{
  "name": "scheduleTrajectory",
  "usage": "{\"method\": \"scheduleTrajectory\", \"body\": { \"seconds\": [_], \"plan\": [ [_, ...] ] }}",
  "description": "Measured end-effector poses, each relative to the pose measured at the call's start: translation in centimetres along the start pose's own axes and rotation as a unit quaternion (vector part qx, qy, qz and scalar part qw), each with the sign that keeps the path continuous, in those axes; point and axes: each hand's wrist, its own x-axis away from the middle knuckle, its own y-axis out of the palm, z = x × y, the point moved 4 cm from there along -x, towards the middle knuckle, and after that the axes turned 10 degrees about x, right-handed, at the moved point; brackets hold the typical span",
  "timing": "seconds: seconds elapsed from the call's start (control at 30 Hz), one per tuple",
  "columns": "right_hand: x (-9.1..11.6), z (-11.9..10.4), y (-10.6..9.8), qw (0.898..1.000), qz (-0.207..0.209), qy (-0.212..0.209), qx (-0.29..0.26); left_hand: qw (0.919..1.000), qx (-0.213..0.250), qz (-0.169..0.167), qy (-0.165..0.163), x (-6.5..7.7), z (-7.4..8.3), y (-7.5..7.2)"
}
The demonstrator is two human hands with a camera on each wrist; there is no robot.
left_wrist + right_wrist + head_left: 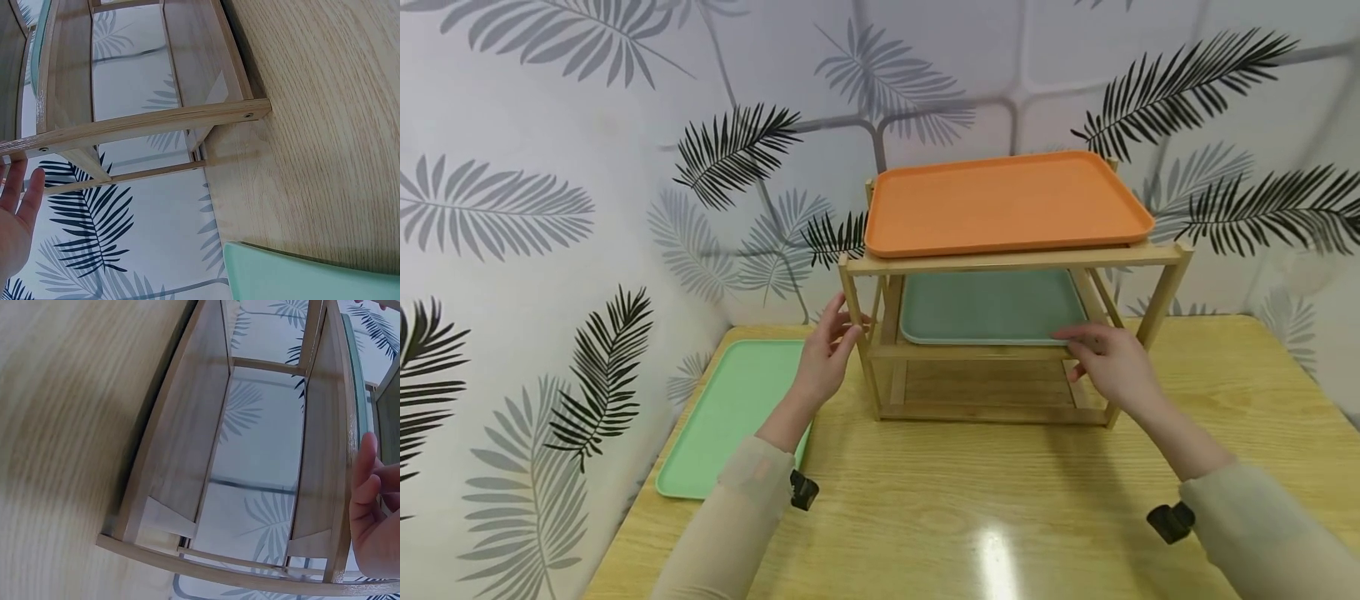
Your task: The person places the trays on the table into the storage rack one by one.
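Note:
A three-level wooden rack (pixel 988 412) stands on the table. On its middle shelf lies a grey-green tray (pixel 992 304), and an orange tray (pixel 1007 204) rests on top. My right hand (pixel 1112 367) is at the front right corner of the grey-green tray, its index fingertip against the tray's front edge and the thumb just below. In the right wrist view, the fingers (pixel 369 453) show beside that edge. At the rack's front left post, my left hand (pixel 823 358) touches the wood with extended fingers, partly hidden by the post; the thumb stands apart from them.
A light green tray (pixel 730 417) lies on the table (pixel 917 508) to the left of the rack, partly behind my left forearm. Leaf-patterned wall covering (pixel 587 208) rises behind and to the left. The rack's bottom shelf (pixel 985 383) sits low over the tabletop.

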Motion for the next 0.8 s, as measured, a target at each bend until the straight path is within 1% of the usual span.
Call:
{"method": "scheduleTrajectory", "body": {
  "seconds": [0.07,0.17,0.27,0.4,0.5,0.6,0.67,0.73,0.77,0.8],
  "plan": [
    [-0.4,0.1,0.0,1.0,-0.023,0.015,-0.006,1.0,0.002,0.002,0.0,0.0,-0.1,0.0],
    [-0.6,0.3,0.1,0.998,-0.045,0.029,-0.022,1.0,0.005,0.004,-0.002,0.1,-0.2,0.0],
    [-0.3,0.4,0.1,0.998,-0.032,0.016,-0.043,0.9999,0.008,0.005,-0.005,0.2,-0.2,0.1],
    [0.9,0.4,-0.3,0.996,0.025,-0.023,-0.086,0.9999,0.005,0.005,-0.011,0.3,-0.1,0.2],
    [2.2,0.1,-1.1,0.989,0.064,-0.051,-0.12,0.9998,0.004,0.005,-0.017,0.3,-0.1,0.2],
    [3.4,-0.2,-2.4,0.981,0.107,-0.079,-0.14,0.9998,0.004,0.006,-0.02,0.2,-0.1,0.1],
    [3.8,-0.5,-3.8,0.972,0.153,-0.097,-0.149,0.9998,0.005,0.006,-0.019,0.1,-0.1,0.0],
    [4.0,-0.7,-5.5,0.957,0.198,-0.105,-0.184,0.9998,0.005,0.005,-0.016,0.1,0.0,0.0],
    [4.0,-0.8,-6.4,0.947,0.223,-0.112,-0.2,0.9998,0.007,0.006,-0.015,0.1,0.0,0.0],
    [3.9,-0.8,-7.2,0.94,0.248,-0.116,-0.203,0.9998,0.009,0.006,-0.014,0.1,0.0,0.1]
  ]
}}
